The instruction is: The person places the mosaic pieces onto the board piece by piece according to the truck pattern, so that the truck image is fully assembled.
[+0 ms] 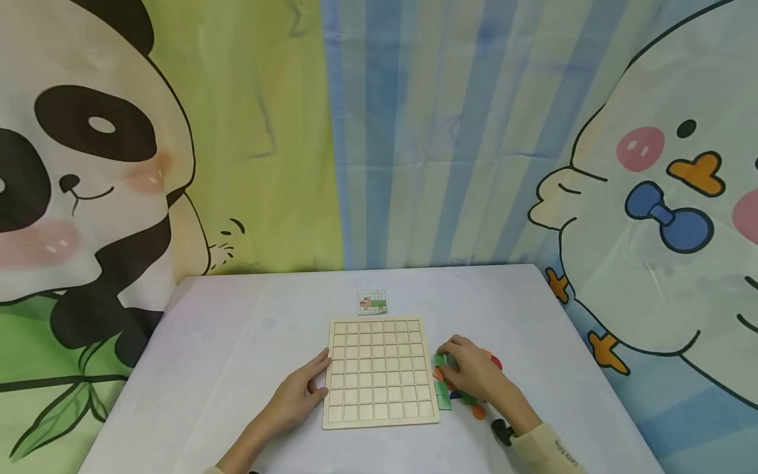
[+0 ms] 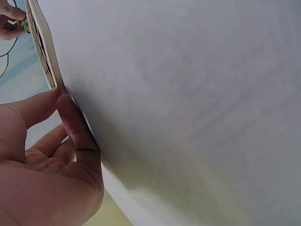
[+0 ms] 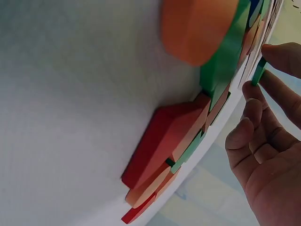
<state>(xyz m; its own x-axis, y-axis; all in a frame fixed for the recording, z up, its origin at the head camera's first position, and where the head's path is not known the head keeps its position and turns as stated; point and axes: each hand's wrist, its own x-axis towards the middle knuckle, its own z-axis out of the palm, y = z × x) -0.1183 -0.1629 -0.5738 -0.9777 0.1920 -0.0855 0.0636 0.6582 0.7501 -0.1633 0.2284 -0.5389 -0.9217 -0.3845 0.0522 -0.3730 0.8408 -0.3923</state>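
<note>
A pale wooden grid board (image 1: 379,372) lies flat on the table. My left hand (image 1: 301,392) rests at the board's left edge, fingers fairly straight and spread from the thumb. In the left wrist view, fingertips (image 2: 61,96) touch the board's side (image 2: 44,47). My right hand (image 1: 474,368) is just right of the board, over a cluster of coloured pieces. Between thumb and fingertips it pinches a small green tile (image 3: 258,70), seen edge-on in the right wrist view. Below the hand lie a red block (image 3: 164,136), an orange round piece (image 3: 200,28) and a green block (image 3: 225,59).
A small picture card (image 1: 372,302) with a coloured grid pattern lies behind the board. More green tiles (image 1: 443,396) sit along the board's right edge, near an orange disc (image 1: 478,412). The white table (image 1: 237,316) ends at a printed curtain (image 1: 414,131).
</note>
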